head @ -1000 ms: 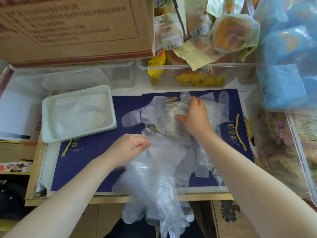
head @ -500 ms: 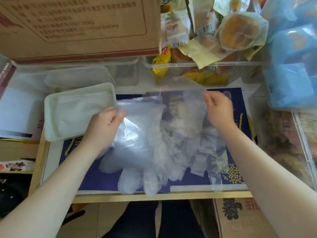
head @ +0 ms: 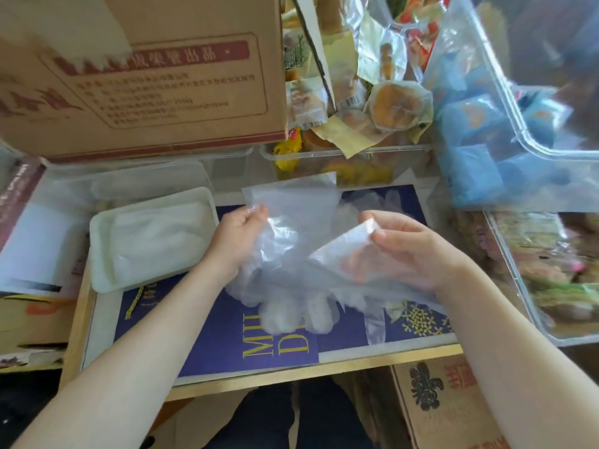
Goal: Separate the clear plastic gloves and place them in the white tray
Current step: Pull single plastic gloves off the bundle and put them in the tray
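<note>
Head view looks down on two bare forearms over a bench (head: 285,385) covered by a dark blue mat (head: 227,332) with yellow print; the large letters "MII" and "D" can be read near its front edge, and yellow flower shapes sit toward its right. The left hand (head: 238,231) has its grip clenched on the cuff edge of a clear plastic glove (head: 291,218), pinching it between thumb and fingertips and holding it up off the mat. The right hand (head: 411,251) has its grip pinching a corner of a second clear glove (head: 343,254), whose film drapes across the palm. Both gloves hang down into a loose bunch with the finger ends resting on the mat, between the two wrists. More clear gloves (head: 376,202) lie flat on the mat behind the hands. A white tray (head: 100,254) sits at the mat's back left corner, just beside the left hand, and holds a folded layer of clear film. Behind it stands a brown cardboard box (head: 146,79) with red Chinese print, too blurred to read. A clear bin (head: 343,157) of wrapped pastries with barcode labels stands behind the mat, and blue packets (head: 470,150) are stacked to the right.
</note>
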The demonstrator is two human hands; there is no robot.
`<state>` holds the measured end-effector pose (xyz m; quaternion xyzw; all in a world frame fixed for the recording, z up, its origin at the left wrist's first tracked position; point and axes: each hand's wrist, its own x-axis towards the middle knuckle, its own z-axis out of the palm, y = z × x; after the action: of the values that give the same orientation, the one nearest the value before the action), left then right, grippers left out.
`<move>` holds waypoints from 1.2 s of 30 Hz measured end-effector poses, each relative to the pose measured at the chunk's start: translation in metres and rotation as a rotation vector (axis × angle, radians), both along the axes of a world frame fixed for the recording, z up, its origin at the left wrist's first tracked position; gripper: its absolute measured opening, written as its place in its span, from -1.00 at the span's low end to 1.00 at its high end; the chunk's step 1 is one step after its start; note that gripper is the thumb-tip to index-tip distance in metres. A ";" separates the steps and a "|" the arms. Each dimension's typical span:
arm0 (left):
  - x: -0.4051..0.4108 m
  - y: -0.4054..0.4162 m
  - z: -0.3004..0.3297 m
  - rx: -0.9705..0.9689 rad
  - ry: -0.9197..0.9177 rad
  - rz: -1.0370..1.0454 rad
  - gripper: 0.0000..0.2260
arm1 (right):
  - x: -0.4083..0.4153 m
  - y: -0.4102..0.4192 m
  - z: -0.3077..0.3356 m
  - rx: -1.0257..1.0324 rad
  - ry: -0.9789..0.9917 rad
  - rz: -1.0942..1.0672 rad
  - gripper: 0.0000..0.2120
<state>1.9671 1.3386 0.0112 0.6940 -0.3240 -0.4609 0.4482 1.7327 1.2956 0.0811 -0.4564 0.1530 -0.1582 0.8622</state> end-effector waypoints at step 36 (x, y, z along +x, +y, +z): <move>0.024 0.008 -0.022 0.040 0.246 -0.444 -0.77 | 0.042 -0.026 -0.102 0.088 0.500 -0.459 -0.89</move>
<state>1.9914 1.3467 -0.0108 0.5533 -0.4021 -0.6354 0.3583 1.7751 1.2692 -0.0207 -0.3971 0.4651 -0.2247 0.7586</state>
